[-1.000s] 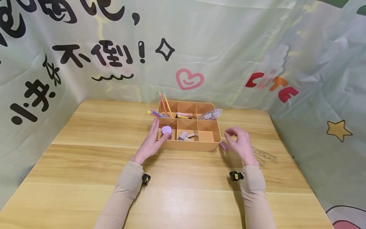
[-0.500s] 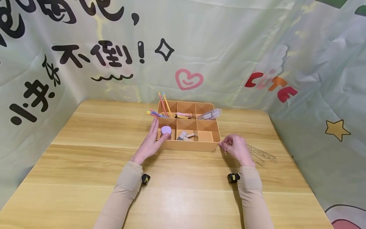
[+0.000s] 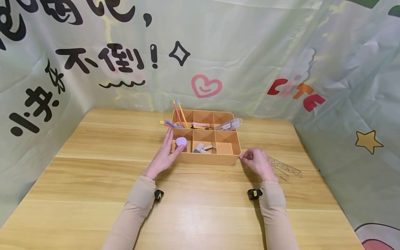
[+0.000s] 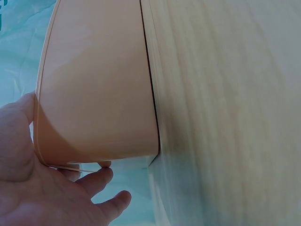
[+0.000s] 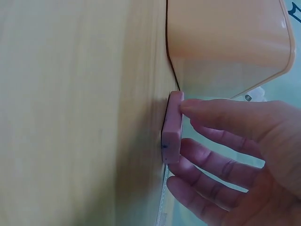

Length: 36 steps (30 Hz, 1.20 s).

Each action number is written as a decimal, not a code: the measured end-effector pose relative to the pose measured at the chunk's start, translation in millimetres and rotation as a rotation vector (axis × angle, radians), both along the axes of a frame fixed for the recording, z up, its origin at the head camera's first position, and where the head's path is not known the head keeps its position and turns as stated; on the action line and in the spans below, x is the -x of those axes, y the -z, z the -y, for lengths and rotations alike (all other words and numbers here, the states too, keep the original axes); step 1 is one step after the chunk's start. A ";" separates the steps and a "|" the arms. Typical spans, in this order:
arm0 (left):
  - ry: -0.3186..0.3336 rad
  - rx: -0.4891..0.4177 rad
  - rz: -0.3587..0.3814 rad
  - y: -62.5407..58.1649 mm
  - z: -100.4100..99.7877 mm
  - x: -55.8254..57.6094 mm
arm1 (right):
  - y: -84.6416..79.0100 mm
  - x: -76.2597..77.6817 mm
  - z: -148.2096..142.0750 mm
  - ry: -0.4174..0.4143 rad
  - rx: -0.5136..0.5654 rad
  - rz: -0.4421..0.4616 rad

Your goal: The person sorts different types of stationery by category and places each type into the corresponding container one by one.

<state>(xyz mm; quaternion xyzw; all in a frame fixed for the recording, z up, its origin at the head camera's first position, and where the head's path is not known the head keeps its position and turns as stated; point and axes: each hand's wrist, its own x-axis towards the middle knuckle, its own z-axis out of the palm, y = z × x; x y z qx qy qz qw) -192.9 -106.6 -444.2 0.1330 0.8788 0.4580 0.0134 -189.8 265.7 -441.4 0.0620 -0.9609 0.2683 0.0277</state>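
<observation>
In the head view an orange desk organizer (image 3: 206,159) with several compartments stands toward the back of the table. My left hand (image 3: 161,158) rests at its front left corner, thumb over the rim and fairly straight fingers along the left side. The left wrist view shows that hand (image 4: 51,188) against the organizer's wall (image 4: 94,84), some fingertips apart from it. Beside the front right corner, my right hand (image 3: 257,162) pinches a small pink eraser. That eraser (image 5: 172,132) lies on the table in the right wrist view, between thumb and fingers of the hand (image 5: 254,155).
Inside the organizer are pencils (image 3: 178,114), a purple round item (image 3: 181,141), grey and white erasers (image 3: 201,148), and a clear item (image 3: 230,124) leaning out at the right. A transparent ruler (image 3: 287,167) lies right of my right hand. Cloth (image 3: 243,52) hangs behind.
My right hand has come down and left to the eraser beside the organizer, and its fingers have closed on it. The left hand and the organizer stay where they were.
</observation>
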 end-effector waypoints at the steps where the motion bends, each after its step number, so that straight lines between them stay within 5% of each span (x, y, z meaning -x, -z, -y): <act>1: -0.002 0.001 0.003 -0.2 -0.1 0.0 | 0.4 0.0 0.0 -0.002 -0.002 -0.002; 36: -0.008 0.011 0.024 0.0 0.0 0.3 | 3.0 2.0 0.7 0.017 -0.002 -0.024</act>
